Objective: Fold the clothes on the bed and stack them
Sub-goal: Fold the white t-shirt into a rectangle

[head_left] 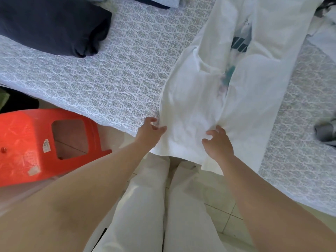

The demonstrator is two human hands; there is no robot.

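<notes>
Both at the near hem of the shirt (227, 84) (long axis running away up the bed (118, 73)): left hand (150, 132) pinching its left edge, right hand (219, 142) half-curled on the cloth, grip unclear.

Stool (36, 144) left of bed (118, 75)

A broad stretch of patterned bed (118, 73) lies bare between the dark navy garment (54, 24) at far left and the white shirt (227, 79) spread down the middle right; a hand could pass freely there. A red plastic stool (45, 142) stands close against the bed's near edge on the left. A grey garment (325, 131) lies at the right edge, apart from the shirt, with bare bed between.
</notes>
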